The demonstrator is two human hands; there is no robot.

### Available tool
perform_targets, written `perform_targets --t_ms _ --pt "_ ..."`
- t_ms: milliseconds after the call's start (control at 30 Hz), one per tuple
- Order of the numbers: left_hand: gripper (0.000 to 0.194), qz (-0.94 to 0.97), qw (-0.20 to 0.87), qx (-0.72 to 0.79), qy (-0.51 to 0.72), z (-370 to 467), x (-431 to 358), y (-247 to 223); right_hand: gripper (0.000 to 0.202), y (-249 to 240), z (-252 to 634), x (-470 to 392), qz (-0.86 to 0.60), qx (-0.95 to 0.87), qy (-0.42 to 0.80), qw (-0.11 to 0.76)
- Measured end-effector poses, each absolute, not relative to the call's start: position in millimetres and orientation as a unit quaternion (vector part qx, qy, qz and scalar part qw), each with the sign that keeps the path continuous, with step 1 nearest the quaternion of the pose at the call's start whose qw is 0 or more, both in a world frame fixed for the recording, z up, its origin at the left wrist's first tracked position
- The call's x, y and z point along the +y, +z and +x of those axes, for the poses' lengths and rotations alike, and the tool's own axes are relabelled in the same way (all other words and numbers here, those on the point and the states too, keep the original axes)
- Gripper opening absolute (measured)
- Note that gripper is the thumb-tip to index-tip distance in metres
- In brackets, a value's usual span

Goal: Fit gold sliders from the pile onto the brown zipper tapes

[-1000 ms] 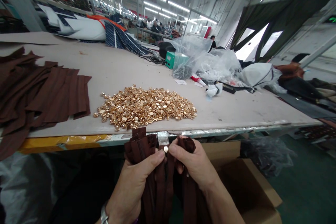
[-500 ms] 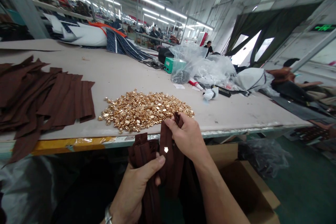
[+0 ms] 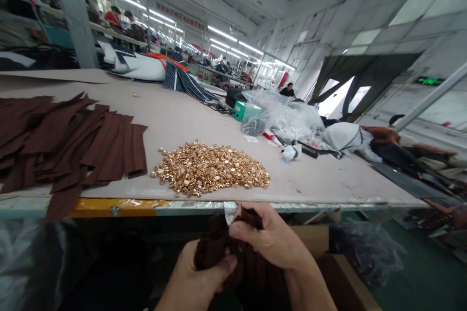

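Observation:
Below the table's front edge, my left hand [image 3: 206, 274] is closed around a bunch of dark brown zipper strips [image 3: 214, 245], thumb pressed on top. My right hand [image 3: 272, 238] pinches the upper ends of brown zipper strips between thumb and fingers, close beside the left. More strip lengths hang down under both hands into shadow. Just beyond, on the table, lies a heap of small shiny gold metal pieces [image 3: 213, 167] that look like zipper sliders. Whether a gold piece sits between my fingers is hidden.
Brown strips [image 3: 105, 146] lie piled at the table's left, one overhanging the edge. Farther back are a green box [image 3: 241, 111], clear plastic bags [image 3: 284, 112] and striped fabric [image 3: 186, 80]. A cardboard box [image 3: 343, 277] stands below right. Other people work in the background.
Both hands have come lower and nearer to me with the strips, below the table edge. The gold piece visible on a strip earlier no longer shows. The camera view has shifted.

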State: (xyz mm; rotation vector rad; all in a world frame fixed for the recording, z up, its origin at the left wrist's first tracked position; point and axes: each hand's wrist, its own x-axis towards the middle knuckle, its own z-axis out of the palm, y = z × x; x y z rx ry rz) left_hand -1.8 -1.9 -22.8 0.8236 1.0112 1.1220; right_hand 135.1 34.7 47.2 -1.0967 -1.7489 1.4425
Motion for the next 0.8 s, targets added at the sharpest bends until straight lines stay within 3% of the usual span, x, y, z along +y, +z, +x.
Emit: perform_targets --t_ms 133,300,467,800 --pt "0.023 0.392 0.682 0.421 0.452 -3.0 -11.6 -26.5 0.031 44.3 143.9 27.2 -0.470 -0.631 0.533 0.312" --pt "0.036 0.305 0.702 0.464 0.445 -8.0 -12.2 -33.1 0.027 40.2 150.0 55.9 -0.607 -0.685 0.230 0.330" --pt "0.035 0.283 0.707 0.457 0.459 -13.8 -5.3 -29.7 0.018 39.5 134.3 88.7 -0.643 -0.708 0.091 0.278" --pt "0.024 0.281 0.693 0.493 0.445 -16.9 -8.1 -18.7 0.014 42.8 123.9 100.0 -0.632 -0.745 0.040 0.210"
